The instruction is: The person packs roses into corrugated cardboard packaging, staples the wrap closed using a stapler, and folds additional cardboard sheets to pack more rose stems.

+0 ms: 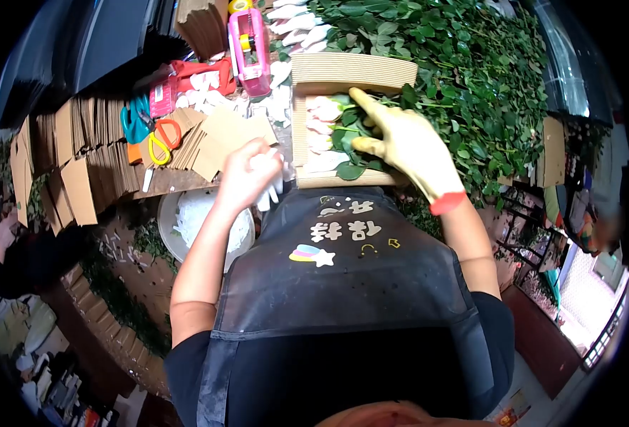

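Observation:
My left hand (247, 174) is bare and closed at the table's front edge. A limp white piece (269, 196) hangs from its fingers; its kind is not clear. My right hand (415, 148) wears a cream glove with a red cuff. Its thumb and index finger are spread, and the fingertips reach over the flowers. Pale pink and white roses (319, 124) with green leaves lie on a sheet of corrugated cardboard (353, 71), whose far and near sides are folded up. The rose stems run rightward beneath my right hand, which partly hides them.
Leafy stems (464, 78) are heaped to the right and behind. Left of the cardboard are a pink tape dispenser (250, 53), orange-and-yellow scissors (163, 140), loose cardboard pieces (225, 139) and cardboard stacks (101, 160). A white tub (168, 231) stands below the table edge.

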The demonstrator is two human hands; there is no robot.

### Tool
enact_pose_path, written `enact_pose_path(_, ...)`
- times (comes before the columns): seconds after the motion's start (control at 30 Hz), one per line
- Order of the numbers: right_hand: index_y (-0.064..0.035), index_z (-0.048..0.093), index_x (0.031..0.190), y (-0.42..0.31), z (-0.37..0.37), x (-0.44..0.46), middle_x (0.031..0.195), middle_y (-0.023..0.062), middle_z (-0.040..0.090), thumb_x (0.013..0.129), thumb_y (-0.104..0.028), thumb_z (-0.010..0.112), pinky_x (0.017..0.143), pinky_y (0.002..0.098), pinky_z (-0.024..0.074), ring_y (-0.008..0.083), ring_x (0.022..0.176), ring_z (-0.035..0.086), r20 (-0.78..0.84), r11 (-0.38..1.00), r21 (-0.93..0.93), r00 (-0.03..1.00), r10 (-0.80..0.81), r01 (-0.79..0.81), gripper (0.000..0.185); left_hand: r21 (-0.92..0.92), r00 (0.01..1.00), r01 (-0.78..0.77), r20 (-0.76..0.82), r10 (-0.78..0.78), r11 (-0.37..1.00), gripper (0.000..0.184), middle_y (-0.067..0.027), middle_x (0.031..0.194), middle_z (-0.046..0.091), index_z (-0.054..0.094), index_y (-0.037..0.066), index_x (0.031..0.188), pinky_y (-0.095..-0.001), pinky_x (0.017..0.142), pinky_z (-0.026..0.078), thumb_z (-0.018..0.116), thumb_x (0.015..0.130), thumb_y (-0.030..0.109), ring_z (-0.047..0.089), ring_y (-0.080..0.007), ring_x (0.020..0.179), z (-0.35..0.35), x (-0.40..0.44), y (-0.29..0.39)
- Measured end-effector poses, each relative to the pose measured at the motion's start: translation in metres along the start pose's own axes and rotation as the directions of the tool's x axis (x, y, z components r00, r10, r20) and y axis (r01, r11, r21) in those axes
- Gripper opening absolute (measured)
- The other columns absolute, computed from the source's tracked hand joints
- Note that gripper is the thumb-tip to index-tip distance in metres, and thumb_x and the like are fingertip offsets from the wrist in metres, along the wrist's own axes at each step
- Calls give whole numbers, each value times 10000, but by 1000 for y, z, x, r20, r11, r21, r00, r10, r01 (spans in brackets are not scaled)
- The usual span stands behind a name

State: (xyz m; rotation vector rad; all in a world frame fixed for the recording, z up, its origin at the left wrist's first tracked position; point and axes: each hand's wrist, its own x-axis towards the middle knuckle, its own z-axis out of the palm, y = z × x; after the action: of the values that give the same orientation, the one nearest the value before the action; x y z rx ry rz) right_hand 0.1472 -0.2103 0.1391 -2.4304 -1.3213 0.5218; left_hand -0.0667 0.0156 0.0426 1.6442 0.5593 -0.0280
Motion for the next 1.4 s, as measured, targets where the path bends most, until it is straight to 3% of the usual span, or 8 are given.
enact_pose_path(0.1,-134,722,1263,-15,-7,-6,961,123,766,947,-297,732,866,419,553,298,908,723,-17,998,22,998,-53,53,356,310,979,-197,8,205,930,334,-17,857,678,664,22,904,-290,747,502,826,919,314,598,-93,816,27,8,15)
enact_pose_path(0.2,-79,757,1041,-10,1,-5,909,121,754,949,-280,710,818,438,557,335,876,715,269,993,-23,957,-107,118,226,217,907,28,404,-116,976,311,-18,791,667,714,22,915,-301,747,501,806,942,317,583,-92,792,26,30,9)
enact_pose_path(0.7,-114,774,975,-14,34,19,902,149,775,864,-124,654,772,470,593,342,856,765,497,941,-283,868,-22,185,164,-368,999,29,37,-16,929,262,38,704,564,666,69,782,-256,628,370,672,999,215,455,-58,632,65,10,-20)
enact_pose_path(0.9,-77,738,933,-11,34,26,826,190,731,924,-216,688,757,473,577,389,817,733,544,933,-262,836,-68,247,148,-937,955,-102,-186,-231,333,118,11,784,568,663,55,1063,-259,533,464,611,1015,150,544,-100,630,43,-26,-60)
enact_pose_path(1.03,-100,759,987,-23,19,26,888,156,771,851,-125,679,779,459,590,336,862,765,559,925,-299,829,-31,236,160,-37,948,295,-116,-297,955,243,4,709,589,657,76,787,-281,639,415,635,977,226,505,-85,649,-59,-74,-98)
enact_pose_path(1.13,-99,744,968,-21,22,17,845,153,762,875,-188,673,761,463,579,336,812,757,425,916,-286,894,-142,282,147,948,903,317,-291,-316,35,289,-110,1035,717,760,107,1086,-448,937,449,737,915,339,629,-244,1041,-66,-108,-75)
enact_pose_path(1.27,-104,747,956,-14,30,19,831,142,763,926,-233,652,739,463,574,335,793,756,471,897,-305,869,-150,320,162,433,987,99,-159,-32,896,328,-139,1236,680,675,21,1143,-433,1018,495,757,945,270,665,-356,1096,-29,-60,-40)
enact_pose_path(1.4,-99,758,949,-16,34,24,829,140,761,959,-305,668,750,475,572,338,797,753,491,920,-283,865,-105,272,224,393,977,-137,-99,190,909,1046,-243,1440,427,379,7,1476,-473,1159,403,954,716,438,459,-395,1371,44,3,11)
